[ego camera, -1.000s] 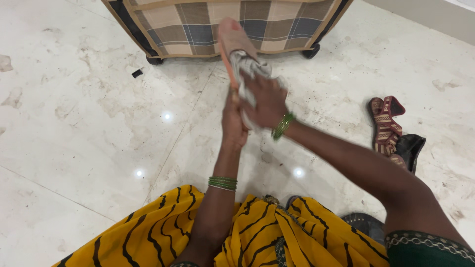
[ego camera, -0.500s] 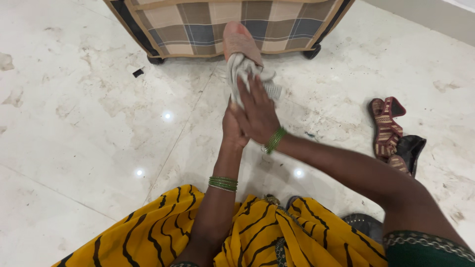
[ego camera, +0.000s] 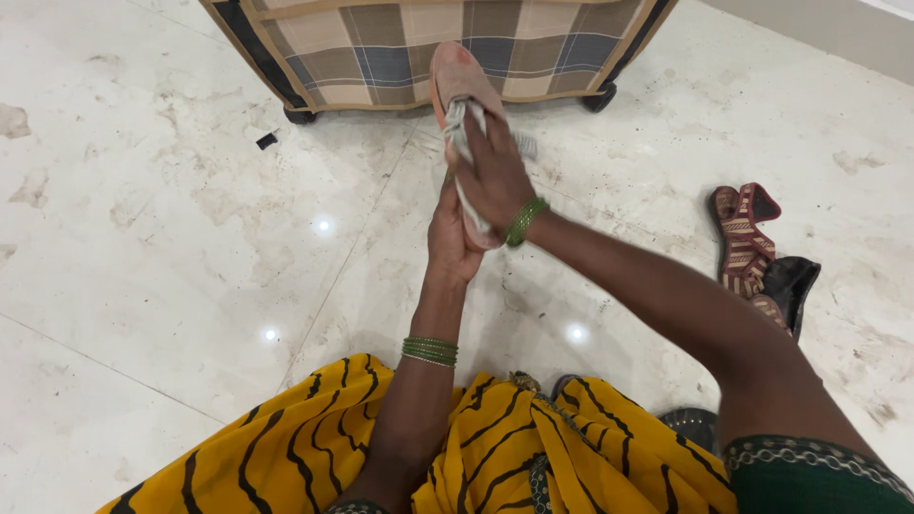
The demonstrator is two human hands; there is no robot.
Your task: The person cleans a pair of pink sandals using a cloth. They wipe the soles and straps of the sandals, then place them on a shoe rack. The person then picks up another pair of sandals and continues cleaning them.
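Observation:
My left hand [ego camera: 449, 243] grips the near end of a pink-beige sandal [ego camera: 458, 78], holding it up with its sole facing me. Pressed against that sole is a grey-white cloth [ego camera: 463, 133], which my right hand [ego camera: 492, 176] holds flat on the sandal. Green bangles sit on both wrists. The lower half of the sandal is hidden under my right hand and the cloth.
A checked fabric trolley bag [ego camera: 433, 43] on small wheels stands just beyond the sandal. A maroon patterned sandal pair [ego camera: 744, 238] and a black item [ego camera: 786, 287] lie on the marble floor [ego camera: 171, 219] at right. My yellow striped garment [ego camera: 495, 452] fills the bottom.
My right hand has slid the cloth up the sole toward the sandal's toe, then settled over its middle. The left hand keeps its hold in the same place.

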